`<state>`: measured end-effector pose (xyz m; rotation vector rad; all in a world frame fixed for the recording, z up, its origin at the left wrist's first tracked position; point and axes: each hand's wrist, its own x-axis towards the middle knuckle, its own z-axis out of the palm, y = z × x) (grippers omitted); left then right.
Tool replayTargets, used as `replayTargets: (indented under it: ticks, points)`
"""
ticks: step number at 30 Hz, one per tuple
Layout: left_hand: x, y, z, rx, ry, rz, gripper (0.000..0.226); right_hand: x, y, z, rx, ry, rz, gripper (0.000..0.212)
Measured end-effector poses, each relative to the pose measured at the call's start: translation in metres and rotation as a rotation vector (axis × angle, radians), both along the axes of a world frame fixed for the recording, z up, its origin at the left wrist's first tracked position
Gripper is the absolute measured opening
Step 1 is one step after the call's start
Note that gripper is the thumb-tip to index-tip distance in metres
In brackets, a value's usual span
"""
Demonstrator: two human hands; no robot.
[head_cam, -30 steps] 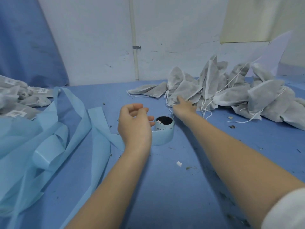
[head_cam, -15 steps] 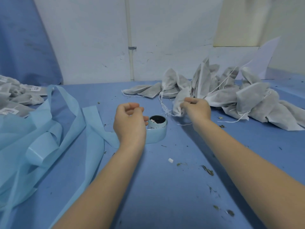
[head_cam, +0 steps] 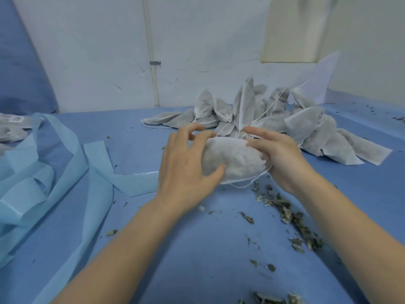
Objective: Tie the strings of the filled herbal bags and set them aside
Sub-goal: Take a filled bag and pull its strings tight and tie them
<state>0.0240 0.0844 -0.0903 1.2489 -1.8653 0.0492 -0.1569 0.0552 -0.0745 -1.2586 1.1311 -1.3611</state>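
A filled herbal bag [head_cam: 233,160] is grasped above the bench [head_cam: 197,249] by curled fingers of the left hand [head_cam: 186,163] and right hand [head_cam: 278,159].

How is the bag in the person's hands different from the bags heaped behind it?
The held bag looks plump and rounded, gripped between the left hand and right hand; the heaped bags lie untouched on the table, many flatter or pointing up. Both are grey-white fabric with white strings.
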Motion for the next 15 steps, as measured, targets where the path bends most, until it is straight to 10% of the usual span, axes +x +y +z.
replayTargets:
  ticks: [6, 15]
  points:
    - [-0.009, 0.006, 0.002, 0.085, -0.196, -0.014, 0.081, 0.008, 0.008, 0.002, -0.014, 0.010, 0.169, 0.038]
    - [-0.008, 0.004, 0.009, 0.179, -0.150, 0.093, 0.034, 0.012, 0.007, -0.005, 0.136, 0.177, 0.120, 0.046]
